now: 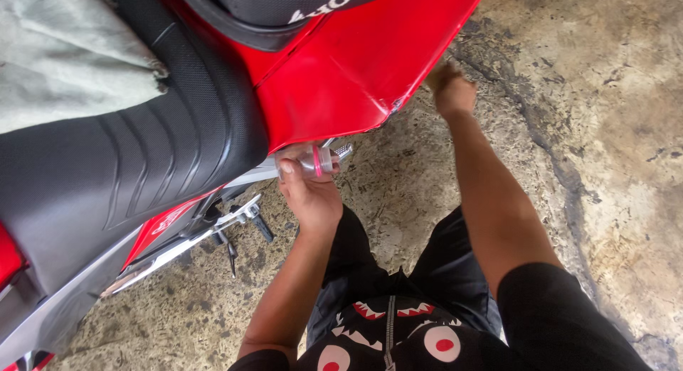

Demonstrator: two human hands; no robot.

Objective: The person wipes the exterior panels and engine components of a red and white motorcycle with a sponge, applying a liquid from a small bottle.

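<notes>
A person crouches beside a red motorcycle, and the red side fairing (348, 72) serves as the landmark for everything here. Just below the fairing's lower edge, the left hand (309, 189) is closed around a small silver and pink tool (319, 160), thumb laid along its side, so the tool points in under the panel toward the metal parts tucked there. What kind of tool it is, perhaps a small ratchet or a capped cylinder, cannot be made out from this angle. The right hand (449, 90) reaches forward to the fairing's right-hand tip, fingers pressed against or just behind the panel edge; whether it grips anything cannot be told, though it looks placed to steady or feel behind the plastic. To the left of the fairing lies the black seat (142, 150), with a grey cloth (64, 58) draped over it. Below the fairing and seat, a silver footpeg bracket (238, 216) sticks out over the stained concrete floor (605, 165).
</notes>
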